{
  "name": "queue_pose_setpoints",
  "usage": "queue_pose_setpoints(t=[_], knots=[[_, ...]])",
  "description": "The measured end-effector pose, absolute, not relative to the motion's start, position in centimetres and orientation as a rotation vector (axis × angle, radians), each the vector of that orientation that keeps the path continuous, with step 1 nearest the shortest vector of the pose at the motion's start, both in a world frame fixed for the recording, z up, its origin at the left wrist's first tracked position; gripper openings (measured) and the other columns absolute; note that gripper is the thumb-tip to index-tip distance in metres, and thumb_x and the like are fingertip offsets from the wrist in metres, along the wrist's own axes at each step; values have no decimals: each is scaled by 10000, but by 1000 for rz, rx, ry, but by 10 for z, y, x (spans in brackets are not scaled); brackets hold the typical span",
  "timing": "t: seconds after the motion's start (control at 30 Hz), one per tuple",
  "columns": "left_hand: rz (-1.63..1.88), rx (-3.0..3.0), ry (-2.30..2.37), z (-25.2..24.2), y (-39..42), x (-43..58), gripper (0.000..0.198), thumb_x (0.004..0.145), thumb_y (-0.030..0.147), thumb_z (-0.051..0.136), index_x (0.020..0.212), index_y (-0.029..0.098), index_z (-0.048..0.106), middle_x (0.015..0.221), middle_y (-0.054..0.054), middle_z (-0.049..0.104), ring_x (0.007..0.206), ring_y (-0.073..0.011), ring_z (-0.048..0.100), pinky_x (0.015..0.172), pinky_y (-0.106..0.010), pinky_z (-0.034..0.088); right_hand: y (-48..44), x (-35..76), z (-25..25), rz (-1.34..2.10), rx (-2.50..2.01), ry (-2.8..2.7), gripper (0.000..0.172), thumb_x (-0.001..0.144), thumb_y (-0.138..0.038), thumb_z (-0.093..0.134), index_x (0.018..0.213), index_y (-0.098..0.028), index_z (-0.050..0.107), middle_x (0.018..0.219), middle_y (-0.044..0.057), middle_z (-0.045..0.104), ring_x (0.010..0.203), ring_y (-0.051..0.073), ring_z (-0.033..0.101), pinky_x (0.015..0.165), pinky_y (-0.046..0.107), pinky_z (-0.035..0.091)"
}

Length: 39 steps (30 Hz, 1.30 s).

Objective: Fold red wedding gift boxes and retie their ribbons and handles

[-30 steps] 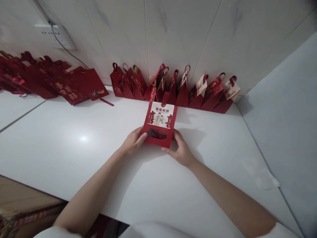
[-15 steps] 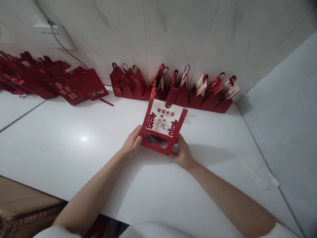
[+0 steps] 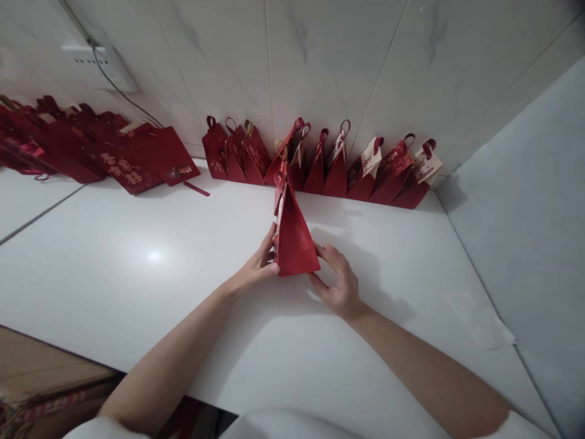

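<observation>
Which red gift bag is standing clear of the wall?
The red bag held by the left hand, right hand open beside it; the row of bags leans against the wall behind.

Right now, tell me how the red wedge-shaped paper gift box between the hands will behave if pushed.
The red wedge-shaped paper gift box probably weighs little: the left hand steadies it with just fingertips. Tall and narrow on a small base, it may tip if pushed high. Its thin card walls would likely dent under squeezing.

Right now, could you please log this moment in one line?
left hand: grips box | right hand: open, beside box | box: upright, plain side to camera | other boxes: row along wall
</observation>
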<state>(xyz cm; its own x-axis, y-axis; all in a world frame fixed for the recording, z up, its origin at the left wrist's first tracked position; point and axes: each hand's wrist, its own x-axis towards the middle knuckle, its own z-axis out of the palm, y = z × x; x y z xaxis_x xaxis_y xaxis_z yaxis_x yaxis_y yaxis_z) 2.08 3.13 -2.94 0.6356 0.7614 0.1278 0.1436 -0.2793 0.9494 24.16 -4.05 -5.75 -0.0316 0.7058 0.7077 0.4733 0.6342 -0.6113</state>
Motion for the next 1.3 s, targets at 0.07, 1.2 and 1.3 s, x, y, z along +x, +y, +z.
queue_pose_setpoints(t=[0.07,1.2,1.3], knots=[[684,1645,647,-27,32,18,981,802,718,571,1574,346,95,1587,-139,283,1227,-362,551,995,-514,481,-40,242,-57,157,-981,-1725,761,893,-159,631,1507,-397,249,1340,59,633,1153,278,656,962,519,544],[761,1399,530,-27,28,21,702,912,566,485,1513,228,354,1563,-97,367,1466,-372,264,1199,-508,255,-34,242,-52,351,-1047,-1740,478,852,-176,632,1320,-257,575,1258,108,616,1213,288,549,1037,508,490],[745,1450,529,-26,29,20,695,920,580,466,1514,239,350,1568,-106,350,1448,-387,289,1176,-530,283,-34,242,-53,426,-1081,-1723,486,839,-183,636,1314,-252,568,1273,106,610,1219,288,549,1043,502,484]])
